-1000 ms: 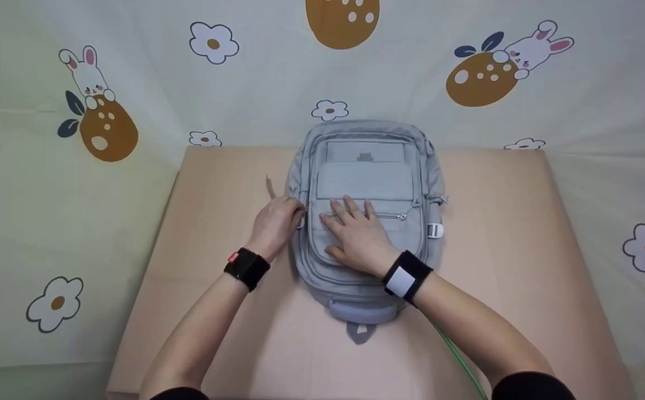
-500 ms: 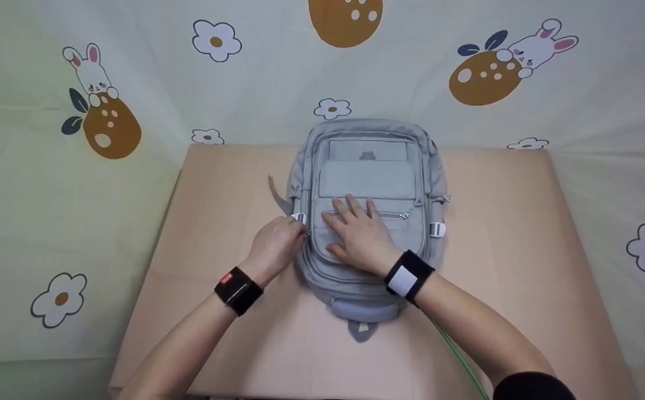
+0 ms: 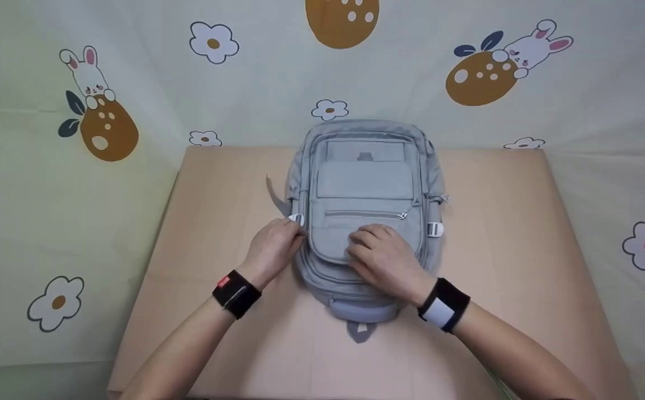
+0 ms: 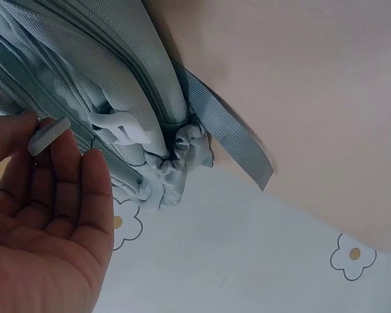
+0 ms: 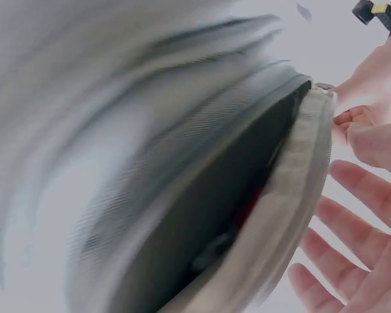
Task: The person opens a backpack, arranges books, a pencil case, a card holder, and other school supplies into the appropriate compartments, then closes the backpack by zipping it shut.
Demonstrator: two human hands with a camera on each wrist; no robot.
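A grey backpack [image 3: 364, 180] lies front side up, its top handle towards me. At its left side my left hand [image 3: 271, 247] pinches a small pale zipper pull [image 4: 49, 135] between thumb and index finger, seen in the left wrist view. Over the lower front pocket hovers my right hand [image 3: 386, 258], fingers loosely bent; whether they touch the fabric I cannot tell. The right wrist view has that hand's fingers [image 5: 358, 228] spread beside an unzipped compartment [image 5: 202, 215], with something red and dark inside, blurred.
The backpack lies on a tan table [image 3: 216, 222] against a patterned cloth backdrop [image 3: 255, 83]. A loose grey strap [image 4: 228, 127] sticks out on its left side. White buckles [image 3: 435, 229] sit on both sides.
My left hand has slid towards me along the backpack's left side with the zipper pull. My right hand has come off the front pocket, shifting down and right, its fingers now bent.
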